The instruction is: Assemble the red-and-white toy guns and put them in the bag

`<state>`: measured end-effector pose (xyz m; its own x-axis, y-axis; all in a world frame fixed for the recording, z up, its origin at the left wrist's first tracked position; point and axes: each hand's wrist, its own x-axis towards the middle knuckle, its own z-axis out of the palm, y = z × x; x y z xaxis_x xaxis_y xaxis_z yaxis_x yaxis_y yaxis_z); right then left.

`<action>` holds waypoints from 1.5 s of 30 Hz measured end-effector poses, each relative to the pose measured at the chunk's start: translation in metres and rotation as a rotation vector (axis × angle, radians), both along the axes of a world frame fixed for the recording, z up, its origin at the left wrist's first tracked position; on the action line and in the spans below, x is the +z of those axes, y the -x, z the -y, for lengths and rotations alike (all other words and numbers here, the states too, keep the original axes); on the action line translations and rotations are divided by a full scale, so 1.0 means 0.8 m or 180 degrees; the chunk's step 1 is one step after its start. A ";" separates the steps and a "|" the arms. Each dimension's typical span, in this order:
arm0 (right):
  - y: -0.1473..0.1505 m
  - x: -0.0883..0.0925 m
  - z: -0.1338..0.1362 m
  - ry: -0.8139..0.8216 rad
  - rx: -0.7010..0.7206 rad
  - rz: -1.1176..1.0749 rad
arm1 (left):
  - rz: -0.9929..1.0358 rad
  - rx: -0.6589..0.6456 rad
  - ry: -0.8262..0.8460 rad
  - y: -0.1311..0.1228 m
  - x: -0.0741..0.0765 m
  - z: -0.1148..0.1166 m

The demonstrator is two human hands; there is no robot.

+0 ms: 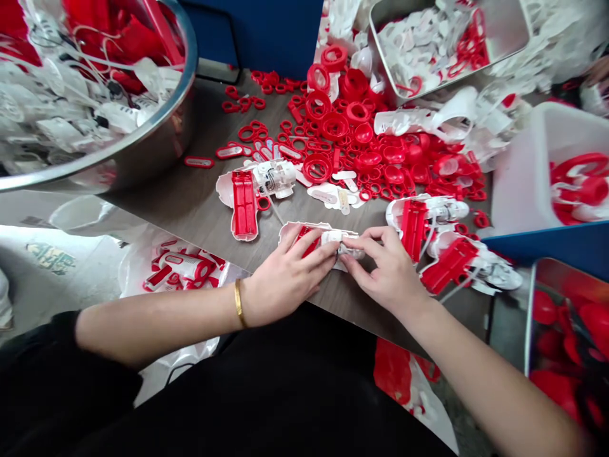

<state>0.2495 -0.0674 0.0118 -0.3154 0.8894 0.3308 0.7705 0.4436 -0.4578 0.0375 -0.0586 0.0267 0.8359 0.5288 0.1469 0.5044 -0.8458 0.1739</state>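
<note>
An opened toy gun (311,230), a white half shell with a red insert and a white inner part, lies near the table's front edge. Across its grip end rests my left hand (285,273), fingers curved over the shell and holding it. My right hand (387,266) pinches at the white barrel end with thumb and fingers; the exact small part between them is hidden. Beyond my left hand lies another opened toy gun (245,203) with wires showing. To the right of my right hand are two more, one toy gun (413,222) behind the other toy gun (450,263).
Red rings and small parts (333,127) are heaped at the table's back. A large metal bowl (185,82) of parts stands left, a metal tray (387,76) back right, a white plastic bin (516,165) right. Below the left edge hangs a bag (136,266) of parts.
</note>
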 end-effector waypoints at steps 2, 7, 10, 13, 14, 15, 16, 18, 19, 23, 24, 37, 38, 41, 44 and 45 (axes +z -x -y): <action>0.005 -0.007 0.002 -0.0040 -0.0060 -0.0115 | -0.0250 -0.0046 0.0026 0.007 0.014 -0.002; 0.016 -0.018 0.008 -0.0214 -0.0213 -0.0037 | 0.0336 -0.0092 0.0917 -0.008 0.033 -0.061; 0.018 -0.023 0.012 -0.0361 -0.0326 0.0130 | 0.0386 -0.0195 0.1503 -0.023 0.021 -0.095; 0.019 -0.026 0.017 -0.0472 -0.0467 0.0214 | 0.0257 -0.0316 0.1739 -0.026 0.008 -0.100; 0.020 -0.026 0.018 -0.0472 -0.0479 0.0213 | 0.0228 -0.0325 0.1701 -0.025 0.006 -0.096; 0.020 -0.025 0.019 -0.0466 -0.0485 0.0204 | 0.0175 -0.0311 0.1625 -0.024 0.006 -0.092; 0.022 -0.022 0.019 -0.0483 -0.0489 0.0199 | 0.0100 -0.0272 0.1536 -0.022 0.007 -0.088; 0.026 -0.015 0.020 -0.0564 -0.0441 0.0228 | -0.0046 -0.0133 0.1395 -0.021 0.011 -0.083; 0.029 -0.010 0.020 -0.0599 -0.0356 0.0277 | -0.0104 -0.0074 0.1379 -0.021 0.014 -0.082; 0.045 0.008 0.024 -0.0492 0.0137 0.0575 | -0.0326 -0.0151 0.1785 -0.020 0.023 -0.097; 0.048 0.011 0.027 -0.0469 0.0181 0.0568 | -0.0363 -0.0229 0.1915 -0.020 0.024 -0.101; -0.011 0.025 -0.136 0.1116 -0.1308 0.2084 | 0.0271 -0.0006 0.1416 -0.024 0.013 -0.092; -0.012 0.020 -0.145 0.1119 -0.1295 0.2128 | 0.0358 -0.0085 0.1420 -0.019 0.015 -0.092; -0.008 0.020 -0.141 0.0965 -0.1386 0.1795 | 0.0413 -0.0357 0.1574 -0.004 0.017 -0.093; 0.000 0.040 -0.096 0.0629 -0.1389 0.0764 | 0.0379 -0.0389 0.1536 0.001 0.010 -0.092; 0.003 0.048 -0.074 0.0532 -0.1258 0.0336 | 0.0367 -0.0351 0.1439 0.000 0.007 -0.091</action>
